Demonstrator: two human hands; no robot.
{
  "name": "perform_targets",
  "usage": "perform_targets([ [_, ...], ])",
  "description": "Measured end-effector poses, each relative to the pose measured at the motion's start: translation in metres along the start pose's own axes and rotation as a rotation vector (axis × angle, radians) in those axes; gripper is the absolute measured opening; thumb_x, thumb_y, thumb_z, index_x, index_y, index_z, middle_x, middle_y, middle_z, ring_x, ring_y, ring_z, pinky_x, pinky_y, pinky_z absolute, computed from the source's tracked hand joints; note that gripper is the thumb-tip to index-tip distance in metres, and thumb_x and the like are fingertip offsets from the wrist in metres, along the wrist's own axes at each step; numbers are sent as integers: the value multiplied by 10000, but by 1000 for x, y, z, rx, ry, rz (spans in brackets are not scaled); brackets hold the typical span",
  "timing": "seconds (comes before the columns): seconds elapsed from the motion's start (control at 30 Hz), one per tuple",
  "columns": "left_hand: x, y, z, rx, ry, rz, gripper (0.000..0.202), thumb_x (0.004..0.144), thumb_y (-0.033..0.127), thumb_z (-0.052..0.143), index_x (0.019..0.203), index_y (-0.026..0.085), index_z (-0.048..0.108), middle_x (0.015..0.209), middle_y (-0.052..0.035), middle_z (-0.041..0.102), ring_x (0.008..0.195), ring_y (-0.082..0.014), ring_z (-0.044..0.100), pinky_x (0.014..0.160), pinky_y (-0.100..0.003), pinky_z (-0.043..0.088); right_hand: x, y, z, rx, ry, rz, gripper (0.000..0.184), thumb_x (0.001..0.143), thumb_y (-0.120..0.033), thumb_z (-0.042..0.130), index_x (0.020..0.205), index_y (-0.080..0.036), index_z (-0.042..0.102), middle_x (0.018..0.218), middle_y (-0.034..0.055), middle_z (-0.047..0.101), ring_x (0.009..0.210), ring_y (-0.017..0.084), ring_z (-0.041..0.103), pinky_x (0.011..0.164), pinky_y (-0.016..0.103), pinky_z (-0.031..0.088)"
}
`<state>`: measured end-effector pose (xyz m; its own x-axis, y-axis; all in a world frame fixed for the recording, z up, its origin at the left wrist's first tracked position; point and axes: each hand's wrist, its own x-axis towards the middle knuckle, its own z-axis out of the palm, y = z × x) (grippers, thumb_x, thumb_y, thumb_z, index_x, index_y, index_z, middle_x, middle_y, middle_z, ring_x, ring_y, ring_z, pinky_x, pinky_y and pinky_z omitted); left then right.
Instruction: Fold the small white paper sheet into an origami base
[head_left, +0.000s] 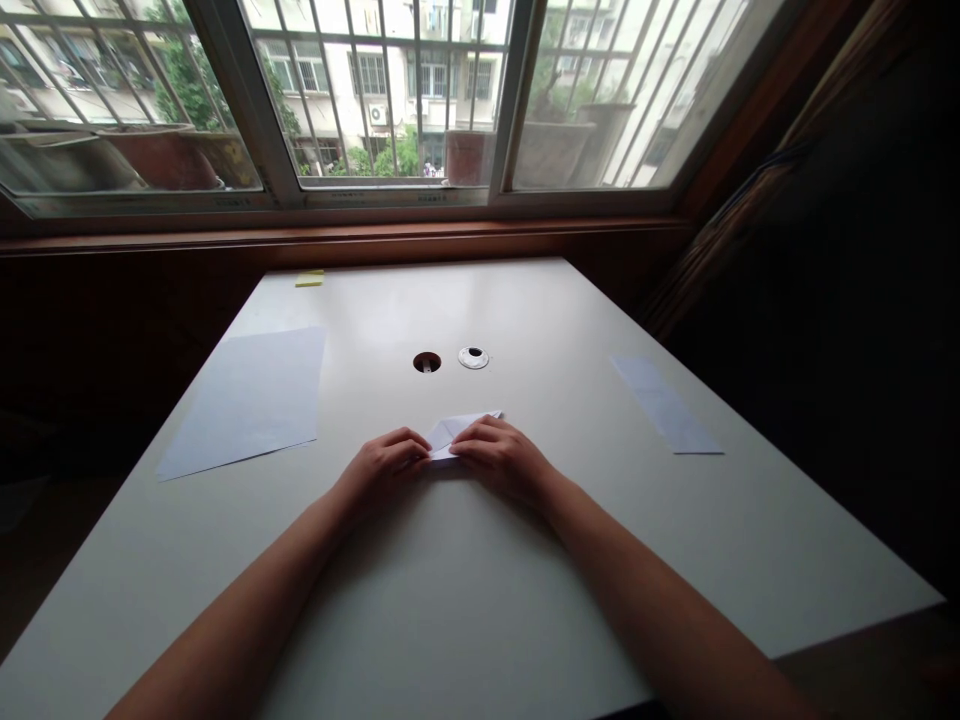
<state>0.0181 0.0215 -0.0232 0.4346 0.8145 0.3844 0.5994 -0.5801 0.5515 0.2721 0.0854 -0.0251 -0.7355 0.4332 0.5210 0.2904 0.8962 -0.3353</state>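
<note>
Between my two hands, around the middle of the white table (420,600), is a small folded piece of white paper (450,428). Its far right corner comes to a point beyond my right fingers. My left hand (386,460) pinches the paper's left end, fingers pressed together. Across the paper's right part, my right hand (506,455) has its fingers curled on the near edge. Both hands cover part of the folds, so the full shape is hidden.
A large white sheet (255,400) lies on the left, a narrow paper strip (666,405) on the right. Behind the folded paper are a round hole (427,363) and its cover ring (473,358). Yellow sticky notes (309,279) sit near the far left corner, below a barred window (382,100).
</note>
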Motion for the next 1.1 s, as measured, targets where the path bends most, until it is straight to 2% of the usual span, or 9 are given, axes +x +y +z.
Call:
perform_targets([
  [0.2, 2, -2, 0, 16, 5, 30, 134, 939, 282, 590, 880, 200, 676, 1029, -75, 677, 937, -178, 636, 821, -300, 526, -6, 7, -4, 29, -18, 31, 154, 930, -241, 615, 1000, -249, 753, 979, 60, 743, 888, 189, 620, 795, 327, 531],
  [0.37, 0, -3, 2, 52, -49, 48, 143, 947, 245, 560, 864, 201, 668, 1034, -71, 675, 930, -175, 608, 840, -319, 511, -10, 13, -9, 68, -10, 92, 142, 927, -244, 629, 960, -248, 766, 969, 56, 737, 875, 187, 611, 819, 345, 512],
  [0.6, 1, 0, 0, 1, -95, 110, 134, 943, 264, 574, 929, 223, 701, 1033, -74, 704, 937, -186, 617, 846, -333, 528, -9, 15, -9, 171, -19, 188, 121, 899, -327, 676, 918, -264, 779, 938, 52, 709, 865, 182, 593, 835, 357, 497],
  [0.7, 2, 1, -1, -30, -120, 151, 157, 942, 250, 576, 1013, 242, 716, 1046, -68, 721, 969, -194, 622, 872, -342, 534, -9, 17, -10, 194, -28, 232, 125, 893, -342, 683, 881, -264, 780, 914, 49, 705, 869, 186, 590, 857, 371, 494],
  [0.83, 3, 4, -4, -44, -125, 149, 229, 961, 255, 536, 1114, 254, 706, 1084, -76, 726, 1003, -206, 630, 895, -361, 540, -9, 20, -14, 235, -20, 301, 172, 915, -360, 650, 867, -248, 772, 894, 49, 709, 889, 194, 608, 882, 377, 500],
  [1.1, 6, 8, -11, -67, -164, 119, 263, 984, 260, 481, 1158, 240, 677, 1100, -78, 722, 1016, -209, 630, 912, -361, 528, -7, 15, -18, 353, 25, 430, 191, 908, -384, 654, 871, -232, 764, 916, 49, 721, 952, 206, 627, 908, 369, 508],
])
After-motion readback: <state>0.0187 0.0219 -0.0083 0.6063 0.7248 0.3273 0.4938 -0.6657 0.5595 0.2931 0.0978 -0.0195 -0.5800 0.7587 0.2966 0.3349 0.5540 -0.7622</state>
